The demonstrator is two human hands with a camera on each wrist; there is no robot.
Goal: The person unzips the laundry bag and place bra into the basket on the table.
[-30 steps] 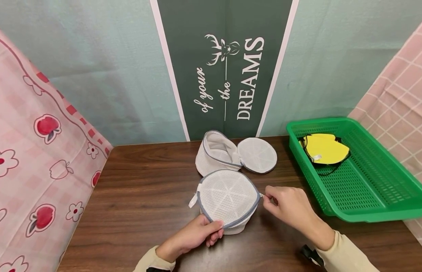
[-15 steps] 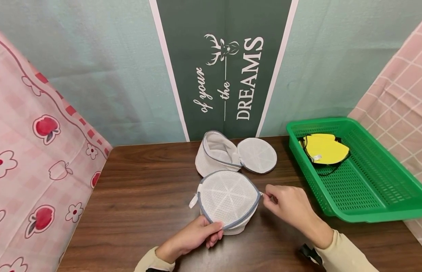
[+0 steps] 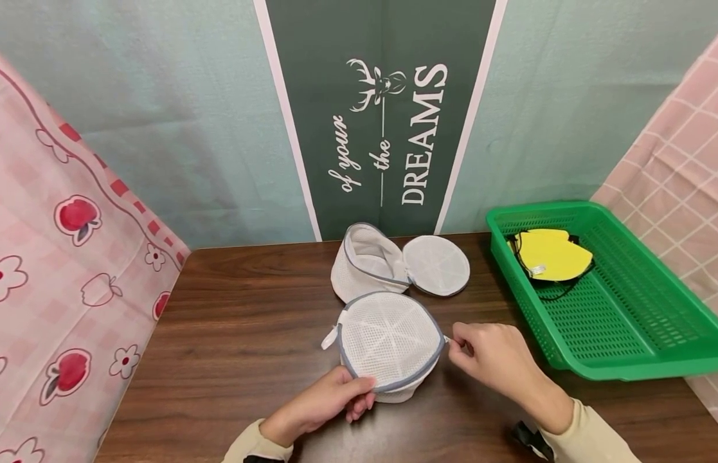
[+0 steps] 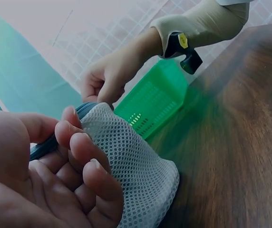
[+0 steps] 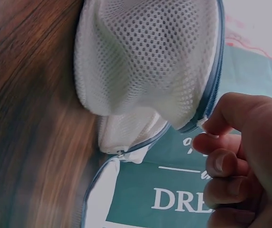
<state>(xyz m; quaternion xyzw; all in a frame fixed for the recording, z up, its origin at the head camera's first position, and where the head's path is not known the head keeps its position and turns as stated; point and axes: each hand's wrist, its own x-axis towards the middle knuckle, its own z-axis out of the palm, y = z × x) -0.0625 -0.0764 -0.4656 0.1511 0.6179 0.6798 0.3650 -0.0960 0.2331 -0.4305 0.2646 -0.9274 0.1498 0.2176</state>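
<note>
A white mesh laundry bag (image 3: pixel 387 337) with a grey-blue zipper edge stands on the table in the head view, its round lid facing up. My left hand (image 3: pixel 330 402) grips its near rim, thumb on top and fingers below. At the bag's right corner my right hand (image 3: pixel 497 357) pinches the small zipper pull (image 5: pixel 202 121) between thumb and forefinger. That corner is drawn to a point toward the right hand. In the right wrist view the zipper teeth along the edge near the pull are meshed together. A white loop tab (image 3: pixel 330 337) sticks out on the bag's left.
Behind it stands a second mesh bag (image 3: pixel 364 267), unzipped, its round lid (image 3: pixel 436 265) folded out to the right. At the right a green plastic basket (image 3: pixel 567 366) holds yellow fabric pieces (image 3: pixel 552 256) with black cords. A patterned curtain (image 3: pixel 52 289) hangs at the left.
Both hands keep their holds. The right hand and the bag's right corner have shifted very slightly downward in the head view.
</note>
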